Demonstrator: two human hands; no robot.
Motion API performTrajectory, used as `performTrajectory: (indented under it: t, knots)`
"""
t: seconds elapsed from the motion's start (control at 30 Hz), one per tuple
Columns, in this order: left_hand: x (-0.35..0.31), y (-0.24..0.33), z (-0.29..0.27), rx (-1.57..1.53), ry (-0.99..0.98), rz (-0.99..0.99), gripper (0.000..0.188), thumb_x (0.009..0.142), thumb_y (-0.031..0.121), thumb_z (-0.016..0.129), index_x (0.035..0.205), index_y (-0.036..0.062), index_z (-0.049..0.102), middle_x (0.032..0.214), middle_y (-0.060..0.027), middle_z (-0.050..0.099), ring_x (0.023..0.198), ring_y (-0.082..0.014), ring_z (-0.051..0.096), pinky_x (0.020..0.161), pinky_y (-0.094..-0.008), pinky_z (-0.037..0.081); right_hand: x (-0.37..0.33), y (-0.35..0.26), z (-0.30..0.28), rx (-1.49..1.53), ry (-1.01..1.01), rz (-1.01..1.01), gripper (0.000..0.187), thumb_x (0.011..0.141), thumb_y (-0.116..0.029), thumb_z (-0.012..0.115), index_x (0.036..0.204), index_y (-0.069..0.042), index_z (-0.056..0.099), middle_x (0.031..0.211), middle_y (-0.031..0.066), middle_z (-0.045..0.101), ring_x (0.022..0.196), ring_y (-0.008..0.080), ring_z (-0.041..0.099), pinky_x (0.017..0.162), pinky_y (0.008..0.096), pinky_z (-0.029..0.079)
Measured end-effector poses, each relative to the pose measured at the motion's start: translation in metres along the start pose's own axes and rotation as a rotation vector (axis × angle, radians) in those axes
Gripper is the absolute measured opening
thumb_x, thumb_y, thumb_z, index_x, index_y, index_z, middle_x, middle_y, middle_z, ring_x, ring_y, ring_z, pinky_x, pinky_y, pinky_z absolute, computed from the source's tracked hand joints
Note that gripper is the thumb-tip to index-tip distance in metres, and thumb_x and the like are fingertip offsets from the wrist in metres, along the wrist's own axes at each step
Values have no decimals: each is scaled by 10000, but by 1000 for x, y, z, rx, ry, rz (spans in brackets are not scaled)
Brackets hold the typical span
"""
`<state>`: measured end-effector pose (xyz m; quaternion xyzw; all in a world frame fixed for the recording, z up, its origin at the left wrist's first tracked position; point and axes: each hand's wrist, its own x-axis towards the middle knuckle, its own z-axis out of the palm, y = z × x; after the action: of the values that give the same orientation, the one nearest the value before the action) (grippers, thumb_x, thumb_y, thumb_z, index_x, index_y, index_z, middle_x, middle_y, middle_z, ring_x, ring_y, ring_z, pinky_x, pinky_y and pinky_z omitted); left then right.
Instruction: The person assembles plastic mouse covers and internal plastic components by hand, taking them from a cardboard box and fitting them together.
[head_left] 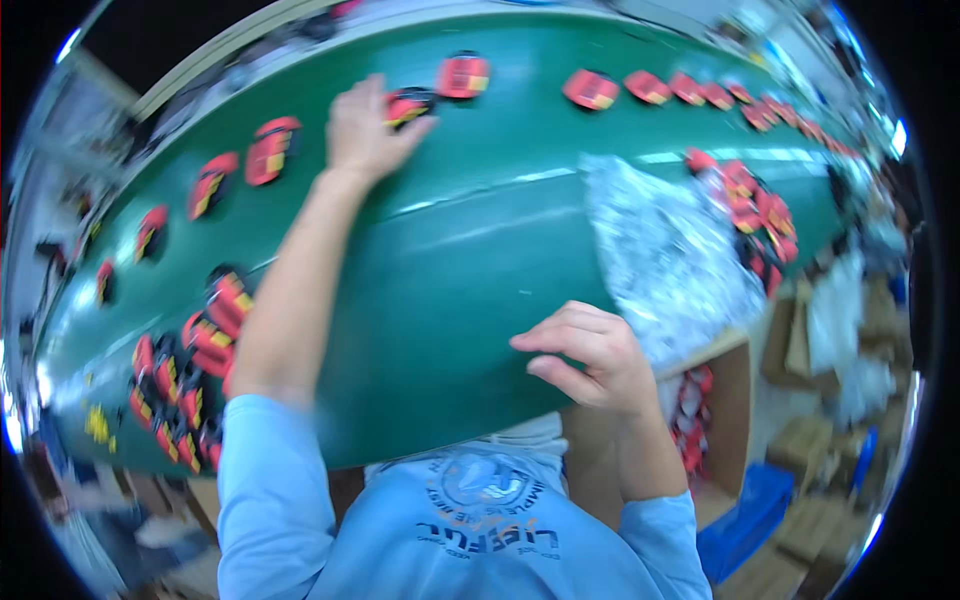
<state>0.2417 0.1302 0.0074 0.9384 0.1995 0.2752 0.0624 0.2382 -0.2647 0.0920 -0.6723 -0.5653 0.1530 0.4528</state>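
Note:
My left hand [368, 135] reaches across the green table, fingers and thumb spread around the near left side of a small red-and-black rounded item [410, 105] with a yellow patch. Whether it touches the item I cannot tell. Another such red item [463, 75] lies just to its right. Over the near part of the table, my right hand [595, 355] hovers with thumb and fingers apart and nothing between them. Close to its right lies a pile of clear plastic bags [665, 260].
More red items [590, 90] form a row along the far side. Heaps of them lie at the near left [210, 340] and right [745, 200]. Below the table's right edge stands an open cardboard box [735, 420] with red pieces, beside a blue bag [745, 525].

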Motion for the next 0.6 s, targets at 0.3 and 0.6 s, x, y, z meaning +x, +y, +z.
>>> performTrajectory:
  t: [0.3,0.6]
  knots:
    - [-64,74,-39,-279,93,113,500,798,510,821,1043,79,755,1011,-186,741,949,-426,677,875,-525,538,-85,116,-129,-793,208,456,284,993,-172,733,1237,-28,743,1151,171,734,1094,359,690,988,426,525]
    - [-224,115,-88,-516,-138,142,736,772,386,891,1356,28,621,1259,-149,625,1244,-401,540,1126,-574,407,-27,174,-112,-530,-284,398,448,1000,-180,730,1418,-39,654,1342,281,647,1252,446,597,1102,482,454]
